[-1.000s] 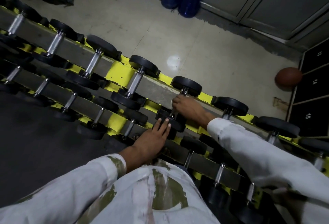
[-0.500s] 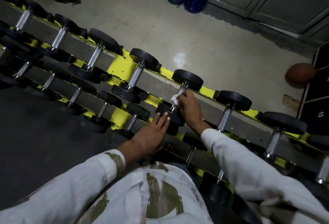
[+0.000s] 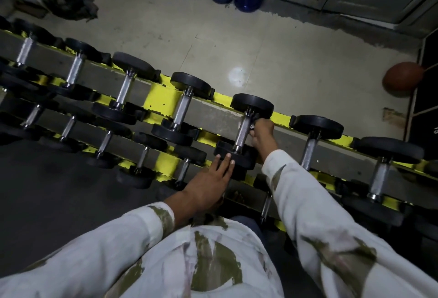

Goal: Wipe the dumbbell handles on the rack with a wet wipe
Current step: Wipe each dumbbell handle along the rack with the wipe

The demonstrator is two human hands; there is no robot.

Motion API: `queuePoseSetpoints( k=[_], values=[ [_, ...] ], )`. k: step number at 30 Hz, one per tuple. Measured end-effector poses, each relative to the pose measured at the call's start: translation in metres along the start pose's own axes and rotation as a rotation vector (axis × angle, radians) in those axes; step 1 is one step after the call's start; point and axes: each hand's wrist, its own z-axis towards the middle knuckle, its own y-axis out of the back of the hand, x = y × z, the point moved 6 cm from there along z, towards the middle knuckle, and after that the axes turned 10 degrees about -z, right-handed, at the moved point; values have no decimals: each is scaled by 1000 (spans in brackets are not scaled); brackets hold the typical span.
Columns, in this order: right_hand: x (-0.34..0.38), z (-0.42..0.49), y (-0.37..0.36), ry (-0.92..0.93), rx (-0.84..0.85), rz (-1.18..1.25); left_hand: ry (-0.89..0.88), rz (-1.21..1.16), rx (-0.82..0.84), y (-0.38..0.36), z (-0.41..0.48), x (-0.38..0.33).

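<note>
- My left hand (image 3: 208, 185) lies flat with the fingers straight, resting on the near head of the dumbbell (image 3: 244, 159). Pretty sure that's bracing it so it can't roll on the rack (image 3: 163, 100).
- My right hand (image 3: 262, 135) is curled tight just right of the handle (image 3: 242, 132), up at its far end.
- Only a pale sliver of wet wipe (image 3: 251, 127) peeks out of that fist, so I'm guessing it's bunched inside for rubbing.

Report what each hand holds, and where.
Right hand pinches a barely visible wet wipe against the dumbbell handle, far end; left hand lies flat on the near head.
</note>
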Motion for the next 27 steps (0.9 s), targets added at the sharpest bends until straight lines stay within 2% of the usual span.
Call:
queuePoseSetpoints(
  k=[2, 4, 6, 12, 15, 18, 20, 22, 26, 27],
  values=[
    [-13, -11, -8, -85, 190, 106, -9, 5, -1, -1, 0, 1],
    [-33, -26, -8, -98, 333, 6, -21, 5, -9, -2, 1, 4],
    [-46, -34, -2, -56, 373, -143, -37, -5, 1, -3, 1, 7],
    [-48, -36, 27, 166, 85, -362, -79, -1, 7, 0, 0, 10],
    [-35, -51, 24, 372, -87, -537, -98, -9, -7, -2, 1, 11],
    [5, -69, 9, 736, -244, -676, -102, -3, -27, -6, 4, 12],
    [25, -72, -3, 953, -267, -908, -106, -1, -33, -9, 6, 14],
    [25, -71, -12, 1119, -208, -1208, -110, -6, -40, -11, 7, 16],
    [-3, -69, -27, 1427, 104, -1766, -104, -22, -53, -15, 8, 18],
    [0, -70, -29, 1500, 122, -1854, -102, -26, -54, -15, 8, 18]
  ],
)
